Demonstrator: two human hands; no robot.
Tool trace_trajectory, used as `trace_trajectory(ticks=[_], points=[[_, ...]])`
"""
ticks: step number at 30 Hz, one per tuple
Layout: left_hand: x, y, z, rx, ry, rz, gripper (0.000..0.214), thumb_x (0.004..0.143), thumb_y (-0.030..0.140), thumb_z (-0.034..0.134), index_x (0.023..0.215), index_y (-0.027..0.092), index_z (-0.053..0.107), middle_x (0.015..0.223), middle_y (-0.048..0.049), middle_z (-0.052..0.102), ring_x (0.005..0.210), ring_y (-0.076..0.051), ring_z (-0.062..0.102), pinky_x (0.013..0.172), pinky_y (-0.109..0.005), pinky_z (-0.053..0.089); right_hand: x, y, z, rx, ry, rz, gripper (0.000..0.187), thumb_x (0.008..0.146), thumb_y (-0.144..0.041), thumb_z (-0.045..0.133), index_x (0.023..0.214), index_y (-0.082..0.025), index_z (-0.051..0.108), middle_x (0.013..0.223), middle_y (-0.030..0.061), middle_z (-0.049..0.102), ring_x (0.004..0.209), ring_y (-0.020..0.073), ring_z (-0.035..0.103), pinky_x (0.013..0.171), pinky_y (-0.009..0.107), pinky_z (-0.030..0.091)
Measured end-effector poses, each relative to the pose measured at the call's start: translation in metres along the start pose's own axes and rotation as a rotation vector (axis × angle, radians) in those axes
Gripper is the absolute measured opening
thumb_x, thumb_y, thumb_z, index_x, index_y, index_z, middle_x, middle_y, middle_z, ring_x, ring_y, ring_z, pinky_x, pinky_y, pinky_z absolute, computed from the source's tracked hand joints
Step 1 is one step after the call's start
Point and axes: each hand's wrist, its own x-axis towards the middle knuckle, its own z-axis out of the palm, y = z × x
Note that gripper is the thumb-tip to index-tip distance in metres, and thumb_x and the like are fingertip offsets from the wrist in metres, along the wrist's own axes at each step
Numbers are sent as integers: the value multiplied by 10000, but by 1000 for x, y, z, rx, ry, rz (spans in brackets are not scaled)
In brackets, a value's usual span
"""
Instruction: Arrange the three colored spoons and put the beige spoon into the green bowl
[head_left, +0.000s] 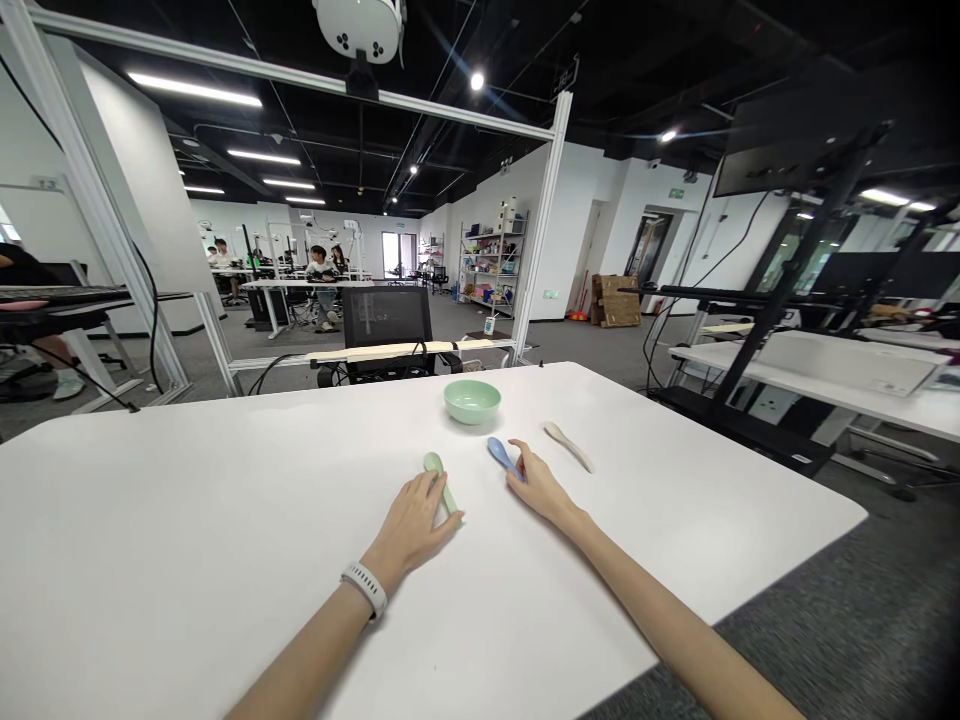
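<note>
Green spoon (450, 499): on white table (187, 520), left hand (411, 522) over it, neck area covered; fingers touching, can't tell if gripping.
Blue spoon (497, 450): right of green one, handle mostly hidden by right hand (538, 486); fingers bent at it, grasp unclear.
Beige spoon (568, 446): right of right hand, apart.
Green bowl (472, 408): upright, beyond spoons.
Forearms (660, 602): cut off, bottom edge.
Chair (386, 312): beyond table, lower part blocked.
Background people (321, 266): tiny.
</note>
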Motion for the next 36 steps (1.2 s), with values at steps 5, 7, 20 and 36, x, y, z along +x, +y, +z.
trace_trajectory(ticks=[5, 7, 20, 36], points=[[1, 3, -3, 7, -10, 5, 622, 974, 568, 493, 1447, 167, 546, 1470, -171, 614, 1366, -328, 578, 1168, -523, 475, -1, -2, -1, 17, 6, 18, 581, 889, -247, 487, 1456, -125, 464, 837, 8, 587, 796, 215, 586, 763, 327, 468], [1, 4, -4, 6, -11, 4, 624, 978, 566, 487, 1448, 161, 545, 1477, -175, 610, 1371, -327, 575, 1170, -525, 474, -2, -3, -2, 17, 7, 19, 583, 884, -243, 483, 1454, -115, 467, 833, 8, 581, 800, 216, 586, 769, 331, 470], [1, 6, -7, -4, -6, -20, 606, 985, 545, 481, 1451, 163, 545, 1480, -172, 615, 1366, -323, 579, 1162, -525, 479, -2, -3, -2, 29, 5, 24, 585, 878, -273, 502, 1444, -131, 471, 839, 5, 596, 808, 219, 596, 786, 344, 481], [0, 8, -8, -35, -7, -18, 596, 995, 549, 452, 1462, 186, 527, 1480, -171, 605, 1377, -316, 564, 1164, -530, 468, 1, 5, 4, 22, 38, 7, 576, 930, -380, 509, 1451, -135, 478, 830, 12, 618, 797, 224, 596, 778, 351, 484]])
